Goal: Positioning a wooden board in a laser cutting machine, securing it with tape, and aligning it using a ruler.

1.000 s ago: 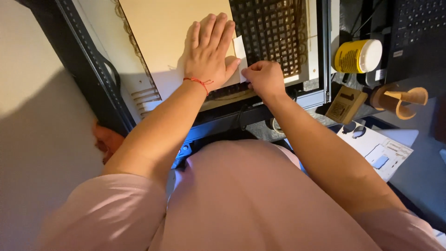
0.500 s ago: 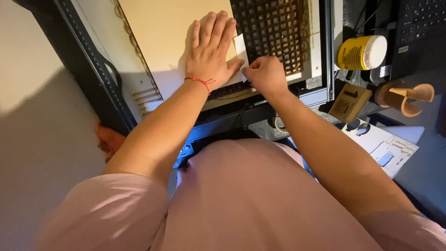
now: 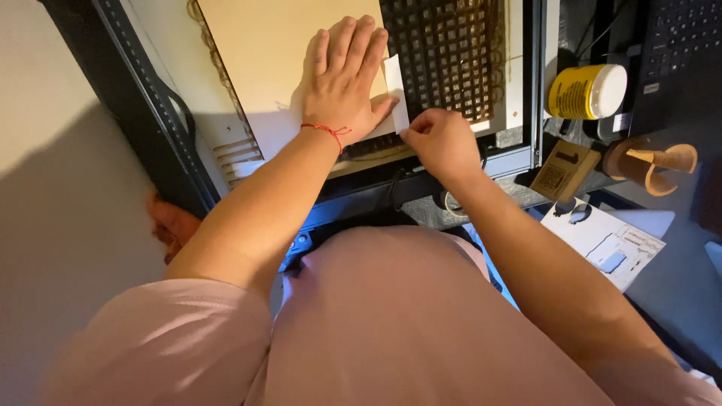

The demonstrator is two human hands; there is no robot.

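My left hand lies flat, fingers spread, on a pale tan sheet that rests on the dark grid bed of a framed machine. A red thread band circles that wrist. My right hand is closed, pinching the lower end of a narrow white strip that stands along the sheet's right edge, just beside my left thumb. Both hands are close together at the sheet's near right corner.
The machine's black frame rail runs along the left. To the right stand a yellow can with a white lid, a small brown card, a tan spool, a dark keyboard and a white printed sheet.
My right hand has shifted slightly up toward the strip at the sheet's corner. My left hand stays pressed flat on the sheet.
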